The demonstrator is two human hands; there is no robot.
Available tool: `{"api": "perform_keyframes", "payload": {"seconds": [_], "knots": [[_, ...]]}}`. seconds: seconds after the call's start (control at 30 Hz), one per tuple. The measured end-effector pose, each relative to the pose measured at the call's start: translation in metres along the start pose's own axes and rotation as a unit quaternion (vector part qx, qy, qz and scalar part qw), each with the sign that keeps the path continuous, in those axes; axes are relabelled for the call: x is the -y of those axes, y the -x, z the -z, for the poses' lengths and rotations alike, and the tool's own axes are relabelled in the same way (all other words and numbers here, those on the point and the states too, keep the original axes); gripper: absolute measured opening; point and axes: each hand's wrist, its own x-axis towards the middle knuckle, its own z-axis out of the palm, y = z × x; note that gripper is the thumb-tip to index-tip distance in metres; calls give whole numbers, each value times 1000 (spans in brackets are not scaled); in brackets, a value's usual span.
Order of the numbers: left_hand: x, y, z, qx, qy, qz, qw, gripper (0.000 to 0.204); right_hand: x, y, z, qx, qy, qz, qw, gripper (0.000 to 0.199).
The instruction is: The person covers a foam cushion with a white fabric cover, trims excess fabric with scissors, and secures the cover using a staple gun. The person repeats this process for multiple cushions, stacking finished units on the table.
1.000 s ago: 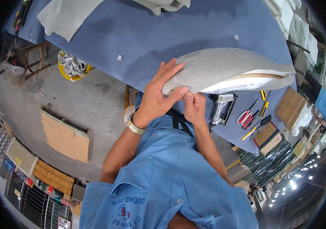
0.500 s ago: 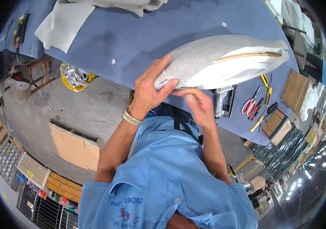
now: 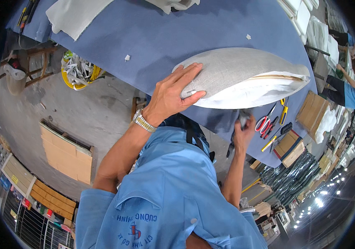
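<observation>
An upholstered cushion panel (image 3: 244, 62), oval and wrapped in light grey fabric, stands tilted on the blue-covered table in front of me. Its white underside (image 3: 244, 94) faces me, with a strip of wood showing along the opening. My left hand (image 3: 175, 93) grips the panel's left end, fingers over the grey fabric and thumb on the near edge. Below the panel, my right hand (image 3: 244, 130) is wrapped around a grey metal staple gun (image 3: 242, 116), partly hidden by the hand and slightly blurred.
Right of the staple gun lie red-handled scissors (image 3: 263, 123), red pliers (image 3: 269, 128) and a yellow-handled tool (image 3: 284, 115). A cardboard box (image 3: 311, 108) stands beyond them. Grey cloth (image 3: 77, 14) lies far left; a yellow tub of scraps (image 3: 77, 72) stands on the floor. Another person (image 3: 354, 93) is at far right.
My right hand has left the panel's near edge and moved right and down onto the staple gun. The left hand keeps its hold on the panel. A person has appeared at far right.
</observation>
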Motion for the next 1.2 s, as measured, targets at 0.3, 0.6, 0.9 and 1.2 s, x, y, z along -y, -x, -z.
{"api": "perform_keyframes", "payload": {"seconds": [0.3, 0.6, 0.9, 1.2], "knots": [[-1, 1, -1, -6, -26, -14, 1000, 63, 170, 82, 14, 152, -47, 60, 985, 52], [7, 8, -3, 24, 4, -17, 1000, 71, 181, 69, -10, 207, 2, 175, 963, 50], [7, 9, -2, 39, 34, -12, 999, 73, 199, 65, -11, 241, -14, 127, 962, 45], [-15, 2, 17, 183, 5, 68, 981, 93, 194, 60, -16, 295, 16, 146, 944, 44]]}}
